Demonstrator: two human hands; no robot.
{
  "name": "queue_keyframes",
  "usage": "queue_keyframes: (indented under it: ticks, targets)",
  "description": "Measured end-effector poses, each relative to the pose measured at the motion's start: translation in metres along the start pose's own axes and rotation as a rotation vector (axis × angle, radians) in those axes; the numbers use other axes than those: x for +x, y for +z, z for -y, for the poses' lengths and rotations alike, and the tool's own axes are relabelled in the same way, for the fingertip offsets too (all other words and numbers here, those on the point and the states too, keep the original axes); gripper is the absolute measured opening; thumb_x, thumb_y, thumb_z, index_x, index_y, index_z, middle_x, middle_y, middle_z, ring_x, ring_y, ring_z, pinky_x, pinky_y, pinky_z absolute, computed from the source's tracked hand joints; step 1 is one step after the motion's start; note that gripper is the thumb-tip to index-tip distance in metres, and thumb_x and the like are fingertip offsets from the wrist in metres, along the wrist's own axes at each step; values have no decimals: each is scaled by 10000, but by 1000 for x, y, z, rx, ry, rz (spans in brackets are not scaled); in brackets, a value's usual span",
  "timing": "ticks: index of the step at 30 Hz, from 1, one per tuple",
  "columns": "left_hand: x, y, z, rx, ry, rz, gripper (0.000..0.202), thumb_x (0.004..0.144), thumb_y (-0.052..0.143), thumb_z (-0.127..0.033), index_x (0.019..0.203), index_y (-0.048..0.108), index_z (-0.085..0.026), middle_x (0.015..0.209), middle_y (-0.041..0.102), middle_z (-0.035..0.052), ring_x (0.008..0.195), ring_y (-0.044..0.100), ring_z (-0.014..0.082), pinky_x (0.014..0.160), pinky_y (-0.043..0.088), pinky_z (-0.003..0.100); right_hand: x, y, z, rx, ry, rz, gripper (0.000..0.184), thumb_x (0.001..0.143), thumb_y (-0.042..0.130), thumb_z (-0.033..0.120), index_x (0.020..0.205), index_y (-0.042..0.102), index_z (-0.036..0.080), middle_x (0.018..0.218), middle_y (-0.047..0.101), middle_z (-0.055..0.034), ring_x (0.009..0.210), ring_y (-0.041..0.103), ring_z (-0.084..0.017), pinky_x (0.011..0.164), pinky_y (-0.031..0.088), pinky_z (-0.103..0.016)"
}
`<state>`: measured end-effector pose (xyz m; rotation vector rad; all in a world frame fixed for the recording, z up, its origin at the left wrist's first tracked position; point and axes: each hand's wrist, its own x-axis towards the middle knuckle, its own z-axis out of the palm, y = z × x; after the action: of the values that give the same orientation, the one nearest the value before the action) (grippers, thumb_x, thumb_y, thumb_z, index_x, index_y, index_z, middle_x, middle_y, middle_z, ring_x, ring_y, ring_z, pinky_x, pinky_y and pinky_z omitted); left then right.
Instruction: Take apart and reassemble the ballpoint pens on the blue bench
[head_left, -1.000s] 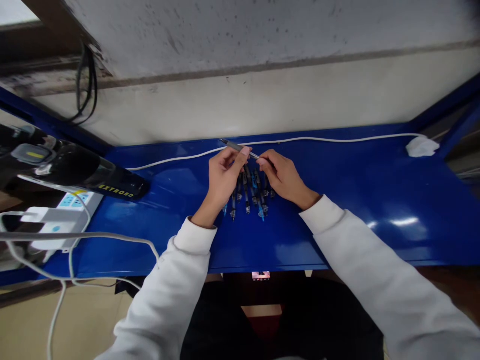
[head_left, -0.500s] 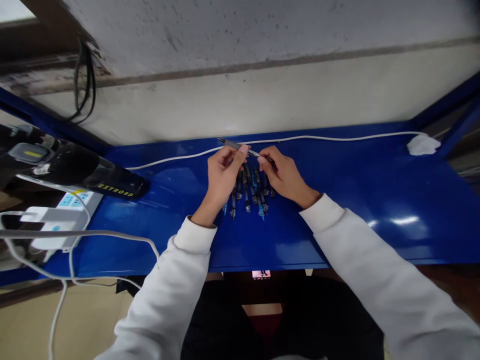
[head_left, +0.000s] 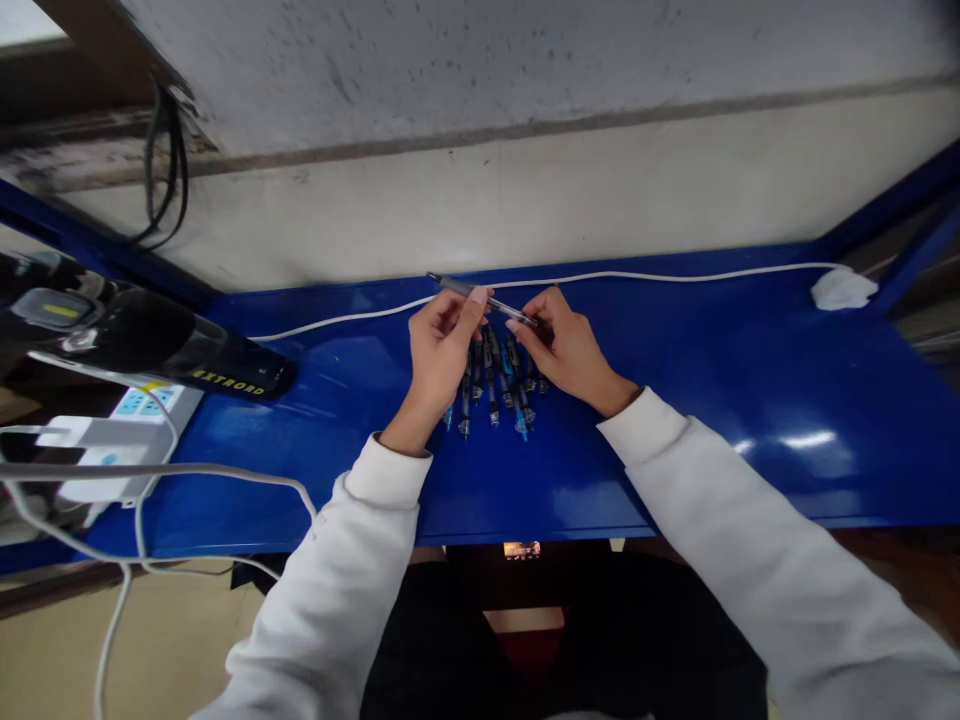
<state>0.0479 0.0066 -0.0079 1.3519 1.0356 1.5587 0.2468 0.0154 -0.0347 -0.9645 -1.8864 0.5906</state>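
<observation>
Between my hands is a slim pen (head_left: 507, 309) with a dark grip and a clear barrel, tilted so its dark tip points up and left. My left hand (head_left: 436, 358) pinches it near the grip with thumb and fingers. At the other end, my right hand (head_left: 566, 350) has thumb and forefinger closed on the rear of the pen; some of its fingers are hidden. Below the hands, several pens (head_left: 491, 385), black and blue with clear parts, lie side by side on the blue shelf (head_left: 360, 400). The hands partly cover their upper ends.
A white cable (head_left: 637, 274) runs along the shelf's back edge to a white adapter (head_left: 844, 288) at right. To the left lie a black bottle (head_left: 172, 330) and a white power strip (head_left: 135, 440) with loose cables. A pale wall (head_left: 525, 215) rises behind.
The right fingers have shifted slightly along the pen's rear end, so more of its clear barrel shows. The pen and my left hand have moved slightly left.
</observation>
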Motion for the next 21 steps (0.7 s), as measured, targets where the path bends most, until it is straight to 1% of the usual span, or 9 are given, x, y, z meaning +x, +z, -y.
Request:
queue_keyframes:
  ticks: [4, 7, 12, 14, 16, 17, 19, 21]
  targets:
    - [0, 0, -1, -48, -28, -3, 376, 984, 859, -574, 879, 812, -217, 1016, 814, 67, 763, 667, 152, 643, 511, 295, 0, -2, 3, -10, -12, 30, 370, 1149, 608, 607, 1050, 517, 262, 815, 651, 13, 634, 544, -169, 628, 368, -330]
    - [0, -1, -2, -71, -58, -4, 350, 981, 867, -562, 903, 826, -224, 1007, 807, 65, 782, 676, 157, 651, 514, 294, 1, -4, 6, -22, -18, 56, 374, 1166, 575, 607, 1038, 542, 257, 817, 671, 3, 652, 566, -179, 650, 384, -334]
    - [0, -1, -3, -89, -81, -7, 339, 976, 874, -555, 908, 832, -225, 983, 799, 63, 783, 678, 159, 653, 512, 297, 2, -6, 11, -23, -54, 70, 415, 1229, 431, 531, 979, 594, 243, 859, 716, -24, 724, 644, -186, 738, 449, -340]
    - [1, -1, -3, -99, -90, -12, 343, 971, 878, -557, 901, 826, -225, 983, 799, 64, 784, 676, 159, 649, 514, 295, 2, -5, 10, -24, -55, 56, 374, 1221, 459, 535, 1038, 603, 242, 870, 718, -21, 714, 643, -184, 722, 446, -338]
    - [1, -2, -2, -107, -98, -24, 352, 965, 881, -565, 892, 816, -228, 980, 799, 64, 780, 675, 159, 642, 515, 292, 1, -3, 7, -21, -45, 29, 324, 1182, 559, 567, 1149, 592, 246, 896, 718, -15, 696, 634, -185, 691, 437, -335]
    - [2, -2, -2, -109, -101, -31, 355, 963, 882, -568, 885, 810, -229, 980, 800, 63, 778, 675, 159, 638, 515, 290, 1, -2, 5, -18, -42, 13, 330, 1162, 601, 577, 1188, 580, 249, 907, 715, -12, 695, 633, -187, 682, 435, -334]
    - [3, -2, -2, -109, -104, -44, 356, 964, 880, -566, 873, 801, -231, 986, 803, 63, 781, 676, 160, 633, 518, 287, 1, -1, 2, -18, -50, -8, 331, 1148, 629, 575, 1186, 568, 252, 908, 703, -11, 698, 630, -190, 675, 432, -334]
    - [3, -3, -2, -111, -108, -48, 347, 972, 874, -562, 881, 804, -235, 981, 798, 61, 790, 683, 163, 632, 524, 287, 1, -1, 2, -36, -64, -4, 305, 1169, 591, 554, 1124, 573, 253, 874, 690, -8, 685, 608, -188, 674, 420, -337]
